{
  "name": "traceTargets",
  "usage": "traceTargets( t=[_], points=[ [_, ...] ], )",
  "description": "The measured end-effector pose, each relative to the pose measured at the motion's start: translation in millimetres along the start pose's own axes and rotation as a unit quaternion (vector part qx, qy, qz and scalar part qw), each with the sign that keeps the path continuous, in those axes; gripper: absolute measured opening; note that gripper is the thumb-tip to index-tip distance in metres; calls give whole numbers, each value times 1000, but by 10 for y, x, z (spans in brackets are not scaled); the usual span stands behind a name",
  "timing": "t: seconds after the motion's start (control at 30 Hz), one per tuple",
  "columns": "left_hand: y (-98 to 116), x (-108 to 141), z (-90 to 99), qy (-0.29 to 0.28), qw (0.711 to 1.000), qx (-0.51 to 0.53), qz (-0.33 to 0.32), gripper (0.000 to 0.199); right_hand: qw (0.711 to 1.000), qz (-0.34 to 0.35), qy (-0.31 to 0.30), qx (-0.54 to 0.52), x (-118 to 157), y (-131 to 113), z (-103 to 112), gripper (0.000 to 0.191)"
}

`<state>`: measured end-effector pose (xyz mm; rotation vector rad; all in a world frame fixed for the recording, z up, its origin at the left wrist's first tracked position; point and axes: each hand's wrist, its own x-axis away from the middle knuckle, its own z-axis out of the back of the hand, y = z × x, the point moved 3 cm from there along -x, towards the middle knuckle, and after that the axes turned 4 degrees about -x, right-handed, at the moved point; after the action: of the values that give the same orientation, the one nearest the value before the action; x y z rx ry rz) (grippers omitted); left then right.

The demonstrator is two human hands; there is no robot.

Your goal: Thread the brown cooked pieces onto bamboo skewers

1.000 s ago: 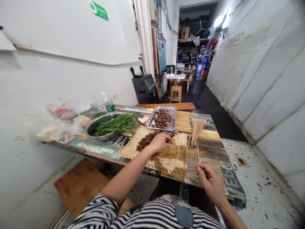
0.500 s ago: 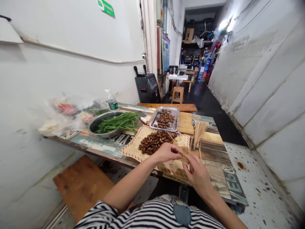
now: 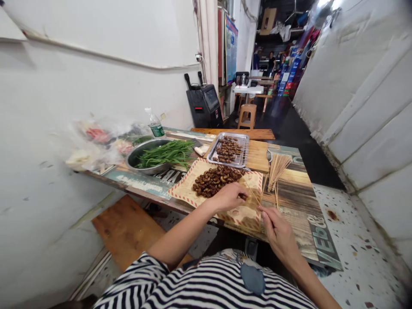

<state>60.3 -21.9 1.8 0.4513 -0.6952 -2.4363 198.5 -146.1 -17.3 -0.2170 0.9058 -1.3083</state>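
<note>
My right hand (image 3: 277,229) pinches the lower end of a thin bamboo skewer (image 3: 252,192), which slants up and left over the paper. My left hand (image 3: 231,197) is curled at the near right edge of a pile of shiny brown silkworm pupae (image 3: 214,180), with a brown pupa between its thumb and fingers. Under the pile lies a patterned paper sheet (image 3: 182,187) with a striped border. Behind it, a metal tray (image 3: 210,155) holds several loaded skewers. A bundle of bare bamboo skewers (image 3: 278,169) lies to the right.
A metal bowl (image 3: 135,168) of green vegetables (image 3: 167,153) stands left, beside plastic bags (image 3: 96,143) and a bottle (image 3: 155,125). The tray rests partly on a wooden board (image 3: 258,156). Beyond the table (image 3: 291,214) are a bench (image 3: 231,132) and a black speaker (image 3: 205,107).
My hands were close together over the skewer. Now my left hand has moved left to the pupae, while my right hand keeps the skewer, a little farther right. The view has shifted slightly.
</note>
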Motion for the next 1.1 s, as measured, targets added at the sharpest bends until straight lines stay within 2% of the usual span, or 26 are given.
traceTargets(
  t=[0.17, 0.4, 0.57, 0.67, 0.73, 0.87, 1.03, 1.1],
  points=[
    [-46, -11, -53, 11, 998, 65, 1, 27, 1000, -23, -17, -4, 54, 77, -33, 29],
    [-141, 20, -12, 81, 986, 144, 16, 25, 998, -55, -31, -9, 91, 137, -57, 29],
    [-211, 45, -15, 130, 971, 192, 53, 30, 998, -55, -33, -13, 98, 131, -77, 29],
    [-227, 59, 19, 146, 960, 231, 67, 25, 998, -54, -33, -11, 111, 126, -77, 29],
    [-224, 70, 52, 139, 941, 295, 87, 28, 998, -51, -28, -11, 124, 122, -71, 29],
    [-208, 98, 81, 116, 880, 439, 140, 55, 998, -49, -26, -17, 157, 123, -67, 29],
    [-250, 117, 20, 156, 862, 442, 193, 46, 998, -53, -33, -22, 183, 136, -84, 31],
    [-285, 114, -26, 168, 835, 478, 214, 42, 998, -52, -33, -22, 183, 135, -86, 31]
  ],
)
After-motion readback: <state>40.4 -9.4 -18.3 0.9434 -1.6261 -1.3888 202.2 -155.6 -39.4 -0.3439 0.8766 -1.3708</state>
